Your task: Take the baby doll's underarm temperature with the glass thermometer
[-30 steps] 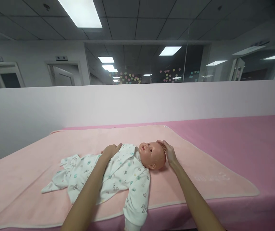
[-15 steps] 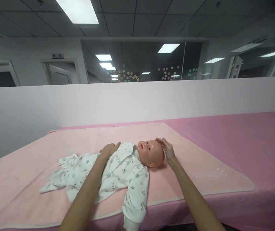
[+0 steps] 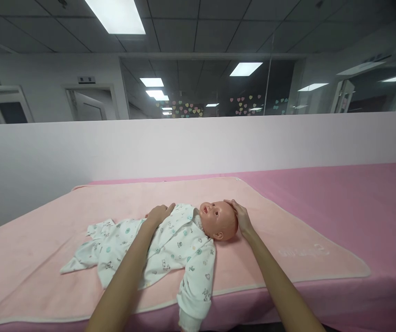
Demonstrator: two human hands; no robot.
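Note:
A baby doll [image 3: 219, 219] lies on its back on a peach blanket [image 3: 270, 249], its head to the right and its face turned up. It wears a white printed baby outfit [image 3: 173, 244]; one long sleeve hangs over the near edge. My left hand [image 3: 159, 216] rests on the doll's chest, palm down with the fingers stretched toward the far side. Against the top of the doll's head lies my right hand [image 3: 241, 216], fingers extended and gripping nothing. The doll's far arm is mostly hidden behind my left hand.
Under the blanket a pink sheet [image 3: 357, 207] covers the table. A low white partition [image 3: 198, 147] runs along the back. Beyond it are a window with heart stickers [image 3: 246, 105] and a door [image 3: 89, 106].
My right hand has settled closer against the doll's head. My left hand stays on the chest. The whole view has shifted slightly.

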